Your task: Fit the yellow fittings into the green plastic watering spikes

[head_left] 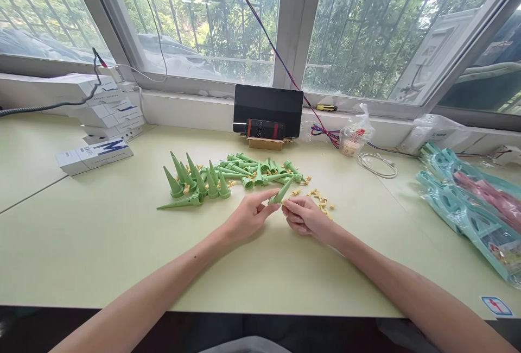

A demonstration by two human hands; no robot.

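Observation:
My left hand [250, 213] is closed around the wide end of a green plastic spike [281, 192], whose tip points up and to the right. Close beside it, my right hand [307, 214] pinches a small yellow piece [284, 201] at the spike's base; whether the two touch I cannot tell. Beyond my hands lies a heap of similar green spikes [240, 167]. Several more spikes [191, 176] stand upright to the left, and one spike [179, 202] lies on its side in front of them. Loose yellow pieces [321, 201] are scattered just past my right hand.
White boxes [109, 117] are stacked at the back left. A dark tablet [268, 106] and a phone [265, 129] lean by the window. A plastic bag [355, 136] and a coiled white cable [377, 165] lie behind right; wrapped turquoise plastic items [468, 195] occupy the right side.

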